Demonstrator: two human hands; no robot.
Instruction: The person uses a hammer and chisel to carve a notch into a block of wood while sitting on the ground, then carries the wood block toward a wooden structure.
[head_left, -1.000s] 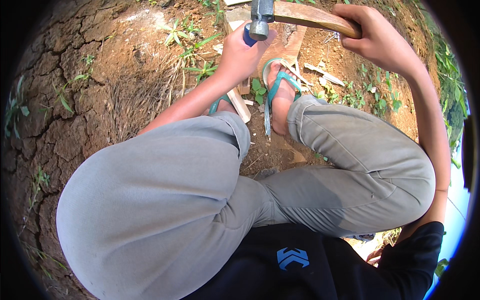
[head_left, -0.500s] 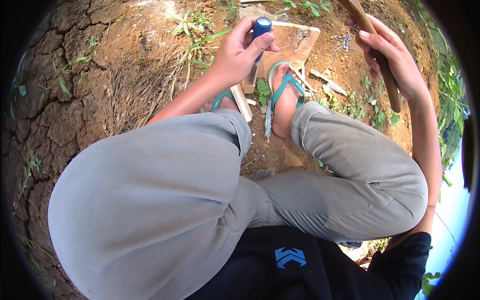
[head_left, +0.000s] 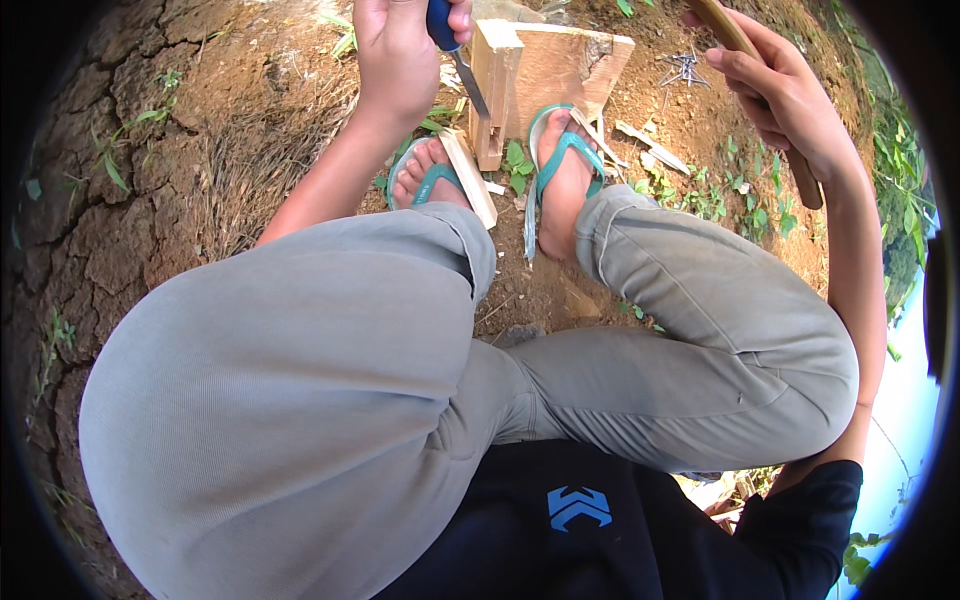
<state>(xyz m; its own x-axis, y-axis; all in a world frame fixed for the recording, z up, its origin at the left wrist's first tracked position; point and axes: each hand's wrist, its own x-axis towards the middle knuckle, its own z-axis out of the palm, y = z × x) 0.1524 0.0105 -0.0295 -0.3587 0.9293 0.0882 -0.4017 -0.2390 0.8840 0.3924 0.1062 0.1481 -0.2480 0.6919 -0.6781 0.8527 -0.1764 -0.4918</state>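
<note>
My left hand [head_left: 398, 65], closed at the upper edge of the view, grips a chisel [head_left: 468, 82] by its blue handle. The metal blade slants down to the right, its tip over or beside a notched opening near the end of an upright wooden post [head_left: 493, 75]. I cannot tell whether tip and wood touch. A wide board [head_left: 568, 72] with a rough dark patch adjoins the post. Raised at the right, my right hand [head_left: 782, 95] is wrapped round a long brown wooden handle [head_left: 735, 32], whose upper end runs out of view.
My sandalled feet flank the post; a pale wood strip [head_left: 467, 178] leans against the left sandal [head_left: 433, 185]. Loose nails [head_left: 684, 70] lie on the soil right of the board. A wood splinter [head_left: 652, 147] and small green plants [head_left: 705, 200] are near the right sandal [head_left: 570, 165].
My left hand has moved up and left, tilting the chisel and uncovering the post with its opening. My right hand has shifted slightly, with the wooden handle still in it.
</note>
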